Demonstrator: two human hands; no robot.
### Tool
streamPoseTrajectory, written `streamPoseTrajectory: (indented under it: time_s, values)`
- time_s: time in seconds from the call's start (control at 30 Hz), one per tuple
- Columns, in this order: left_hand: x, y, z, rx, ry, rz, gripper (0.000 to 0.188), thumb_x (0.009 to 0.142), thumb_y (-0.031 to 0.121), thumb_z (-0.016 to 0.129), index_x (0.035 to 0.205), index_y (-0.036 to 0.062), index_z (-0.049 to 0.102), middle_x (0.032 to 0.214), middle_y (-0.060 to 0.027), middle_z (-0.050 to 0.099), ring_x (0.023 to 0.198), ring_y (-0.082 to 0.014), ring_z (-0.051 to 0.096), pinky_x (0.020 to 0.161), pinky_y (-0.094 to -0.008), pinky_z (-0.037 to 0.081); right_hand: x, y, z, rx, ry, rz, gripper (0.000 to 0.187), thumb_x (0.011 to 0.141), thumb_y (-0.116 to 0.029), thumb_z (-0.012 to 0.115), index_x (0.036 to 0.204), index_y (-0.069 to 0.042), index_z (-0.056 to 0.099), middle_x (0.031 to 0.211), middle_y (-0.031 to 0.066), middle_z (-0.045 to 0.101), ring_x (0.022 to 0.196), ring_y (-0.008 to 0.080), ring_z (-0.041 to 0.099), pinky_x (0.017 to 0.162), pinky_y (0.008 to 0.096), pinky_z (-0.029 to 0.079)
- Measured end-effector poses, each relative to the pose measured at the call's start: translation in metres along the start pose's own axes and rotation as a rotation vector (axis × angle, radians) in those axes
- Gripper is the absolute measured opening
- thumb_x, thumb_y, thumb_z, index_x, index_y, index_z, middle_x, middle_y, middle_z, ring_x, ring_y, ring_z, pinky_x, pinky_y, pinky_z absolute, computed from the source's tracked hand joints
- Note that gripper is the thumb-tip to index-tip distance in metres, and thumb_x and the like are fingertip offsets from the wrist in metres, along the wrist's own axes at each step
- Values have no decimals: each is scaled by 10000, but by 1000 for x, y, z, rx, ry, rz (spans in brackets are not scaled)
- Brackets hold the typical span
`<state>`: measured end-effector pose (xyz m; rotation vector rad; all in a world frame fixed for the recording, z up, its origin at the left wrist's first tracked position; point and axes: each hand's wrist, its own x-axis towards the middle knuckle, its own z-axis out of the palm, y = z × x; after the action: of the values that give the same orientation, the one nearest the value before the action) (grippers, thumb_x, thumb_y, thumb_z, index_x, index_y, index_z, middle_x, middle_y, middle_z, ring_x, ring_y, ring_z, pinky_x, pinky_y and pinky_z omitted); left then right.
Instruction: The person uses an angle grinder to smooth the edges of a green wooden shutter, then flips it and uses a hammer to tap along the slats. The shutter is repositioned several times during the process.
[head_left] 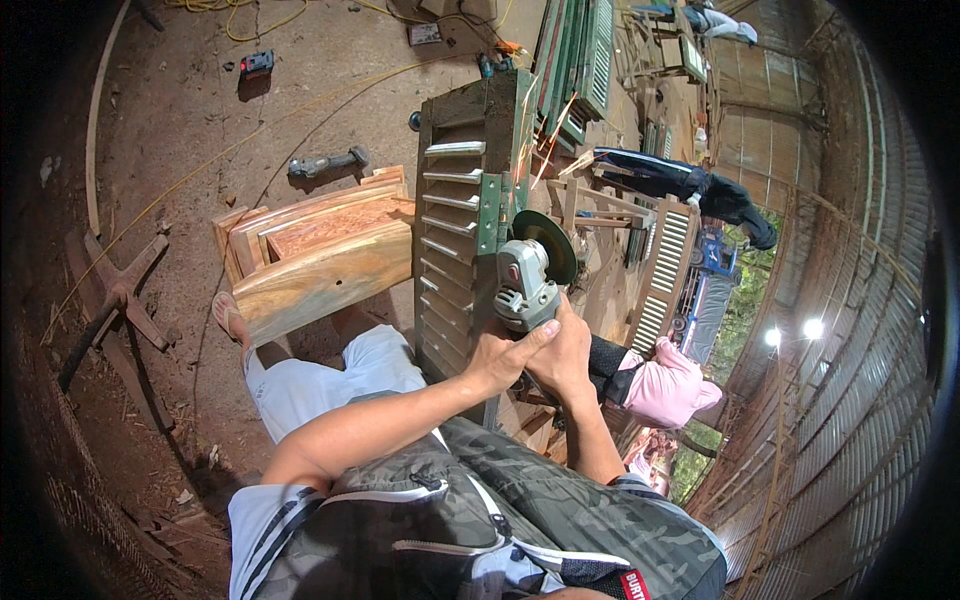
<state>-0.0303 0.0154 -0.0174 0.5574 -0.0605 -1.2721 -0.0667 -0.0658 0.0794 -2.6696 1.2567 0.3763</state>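
Grey angle grinder (528, 300) held out in front of the torso, at the right edge of a louvred shutter (450, 235) whose frame contains rows of slats (452, 201). Long axis runs forward; head points away from the person, dark disc (560, 248) on its right. Left hand (500, 357) and right hand (562, 350) clasp its body, fingers closed. Sparks (553, 141) stream forward; disc contact hidden.

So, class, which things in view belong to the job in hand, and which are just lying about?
In use:
- angle grinder, gripped by left hand and right hand
- slatted panel, beside the grinding disc

Apparently just lying about:
- second power tool on the ground
- black-and-red device
- stacked wooden pieces
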Motion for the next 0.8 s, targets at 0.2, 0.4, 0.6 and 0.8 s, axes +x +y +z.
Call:
streamPoseTrajectory:
  time_s: [0.2, 0.4, 0.6, 0.8]
  values:
    - [0, -1, 0, -35, 14, 12, 608, 958, 406, 721, 1377, 5, 539, 1318, -116, 593, 1226, -220, 545, 1089, -383, 411, 0, 2, 2, 25, 14, -23, 472, 738, -182, 764, 1128, 9, 579, 877, 277, 693, 861, 497, 681, 744, 532, 540]
    - [-2, 3, 0, -32, 1, 4, 603, 958, 411, 720, 1369, 6, 544, 1312, -111, 597, 1218, -216, 550, 1077, -383, 419, -1, -4, 0, 29, 12, -9, 471, 736, -180, 758, 1131, 6, 582, 878, 279, 693, 862, 499, 678, 747, 538, 536]
    - [-2, 4, -1, -6, 10, 6, 593, 962, 435, 707, 1348, 6, 572, 1301, -115, 618, 1211, -213, 561, 1073, -377, 422, -1, -8, -1, -6, -8, 30, 445, 742, -175, 745, 1107, 6, 566, 875, 280, 693, 866, 499, 675, 743, 536, 535]
    - [-1, 0, -1, -30, 33, 11, 614, 928, 414, 764, 1339, -2, 578, 1268, -137, 646, 1152, -215, 612, 1023, -366, 471, -1, -13, -3, -10, -1, 24, 440, 749, -182, 738, 1109, -3, 560, 876, 280, 692, 858, 500, 675, 737, 538, 536]
